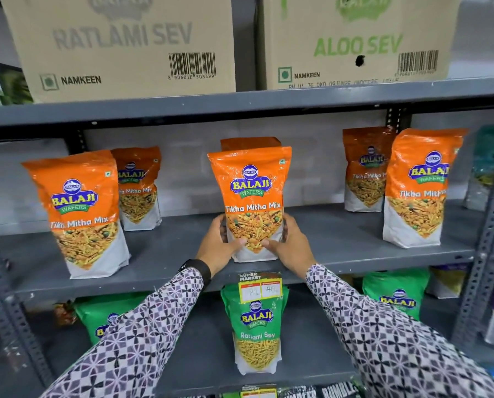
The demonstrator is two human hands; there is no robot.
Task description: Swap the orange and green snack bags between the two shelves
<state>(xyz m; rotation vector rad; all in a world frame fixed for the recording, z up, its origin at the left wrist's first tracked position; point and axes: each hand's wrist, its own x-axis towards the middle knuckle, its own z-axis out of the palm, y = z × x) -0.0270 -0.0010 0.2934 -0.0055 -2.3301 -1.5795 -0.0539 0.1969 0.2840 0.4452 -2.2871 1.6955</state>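
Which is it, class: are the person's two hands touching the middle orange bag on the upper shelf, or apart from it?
Touching. The head view shows the left hand and right hand clasped around the lower sides of the middle orange bag, fingertips pressed against its front.

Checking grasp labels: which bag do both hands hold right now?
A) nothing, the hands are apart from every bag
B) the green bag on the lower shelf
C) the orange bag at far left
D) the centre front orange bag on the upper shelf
D: the left hand and right hand clasp the lower sides of the centre front orange bag, which stands upright on the upper shelf.
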